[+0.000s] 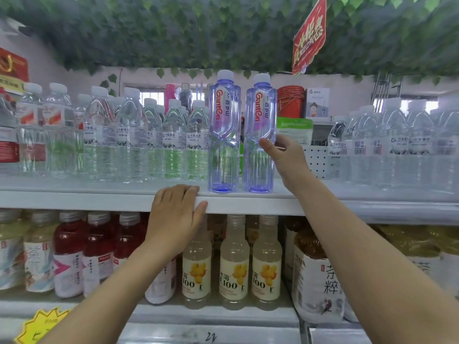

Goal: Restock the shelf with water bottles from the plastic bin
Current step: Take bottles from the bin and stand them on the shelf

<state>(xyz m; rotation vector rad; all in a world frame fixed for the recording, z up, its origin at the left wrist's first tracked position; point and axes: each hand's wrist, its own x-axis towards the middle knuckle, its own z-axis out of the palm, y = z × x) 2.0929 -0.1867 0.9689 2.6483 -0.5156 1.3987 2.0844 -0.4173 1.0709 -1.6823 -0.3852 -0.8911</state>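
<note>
— Head view: what does each of your hands have?

— My right hand [285, 157] grips the right violet bottle [259, 120] at its pinched waist. The thumb is on the front and the fingers wrap behind. My left hand [173, 212] holds nothing. Its fingers lie over the top edge of the white shelf [248, 203], and the thumb is straight along the smooth front face.

— Where is that bottle?

— It stands upright on the shelf board near the front edge, just beside the left violet bottle [223, 125], with a narrow gap between them. Both are tall, clear, violet-tinted plastic with hourglass waists. They have white screw caps, rounded bases and red lettering running vertically.

— What surrounds them?

— To the left are rows of colourless ribbed water bottles [129, 135] with white caps and printed labels. Far right stands another block of clear bottles [409, 140]. Behind my right hand are a white perforated panel [316, 160], a green-and-white packet [294, 127] and an orange ridged bucket [290, 100]. One shelf down stand red drinks [96, 249] with grooved pale caps, and cloudy pale-yellow drinks [234, 264] with yellow fruit on their labels. Overhead hang green leaves [198, 33] and a red sign [309, 38] with gold characters.
</note>
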